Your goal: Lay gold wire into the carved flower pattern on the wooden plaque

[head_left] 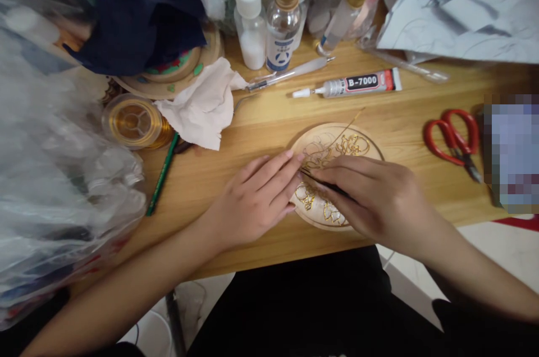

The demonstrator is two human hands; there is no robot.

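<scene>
A round wooden disc lies near the table's front edge, bearing gold wire outlines over drawn lines. My right hand is closed on dark tweezers, whose tips point left at the disc's middle. My left hand lies at the disc's left rim, fingers stretched out and fingertips close to the tweezer tips. A thin length of wire sticks up and to the right from between the hands. The fingers hide part of the disc and the tweezer tips.
Behind the disc lie a B-7000 glue tube and a pen-like tool, with bottles further back. Red-handled pliers are at right. At left are a wire spool, pale cloth, green pencil and plastic bags.
</scene>
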